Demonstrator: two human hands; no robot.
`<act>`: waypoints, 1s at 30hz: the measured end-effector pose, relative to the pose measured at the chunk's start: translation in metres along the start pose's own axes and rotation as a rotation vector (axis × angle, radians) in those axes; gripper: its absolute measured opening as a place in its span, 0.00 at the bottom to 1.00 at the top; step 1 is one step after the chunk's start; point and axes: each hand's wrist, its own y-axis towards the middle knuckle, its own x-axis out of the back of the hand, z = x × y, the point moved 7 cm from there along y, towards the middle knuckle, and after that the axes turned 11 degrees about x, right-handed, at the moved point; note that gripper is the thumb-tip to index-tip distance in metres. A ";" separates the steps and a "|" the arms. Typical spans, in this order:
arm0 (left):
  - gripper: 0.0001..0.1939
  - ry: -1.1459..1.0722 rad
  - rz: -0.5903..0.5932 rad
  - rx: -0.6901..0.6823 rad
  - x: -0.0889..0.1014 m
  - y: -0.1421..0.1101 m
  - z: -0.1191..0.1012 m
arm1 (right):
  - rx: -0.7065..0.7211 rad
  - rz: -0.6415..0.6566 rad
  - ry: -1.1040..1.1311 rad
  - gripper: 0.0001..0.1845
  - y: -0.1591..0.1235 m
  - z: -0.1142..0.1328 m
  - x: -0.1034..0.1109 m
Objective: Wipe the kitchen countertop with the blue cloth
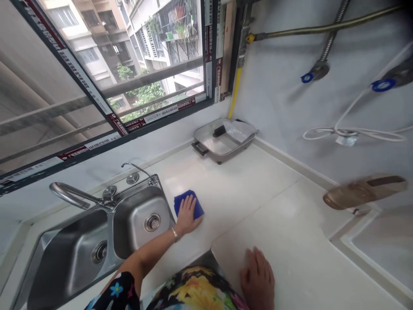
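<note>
A folded blue cloth (200,211) lies on the white countertop (238,189), just right of the sink. Palm down, my left hand (186,215) presses on the cloth with its fingers stretched out and the thumb reaching past its edge. Part of the cloth is hidden under that hand. Near the counter's front edge, my right hand (258,275) rests with its fingers extended and holds nothing. The double-bowl steel sink (111,232) is left of the cloth, below my left forearm.
A curved faucet (69,193) and a thin spout (138,167) rise behind the sink. An electric pan with a glass lid (222,137) stands in the back corner. A brown-gold object (364,191) is by the right wall, under a coiled white cord (351,131).
</note>
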 end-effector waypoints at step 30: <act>0.45 -0.115 0.273 -0.491 -0.026 -0.016 -0.135 | -0.089 0.230 -0.012 0.36 0.005 -0.002 -0.010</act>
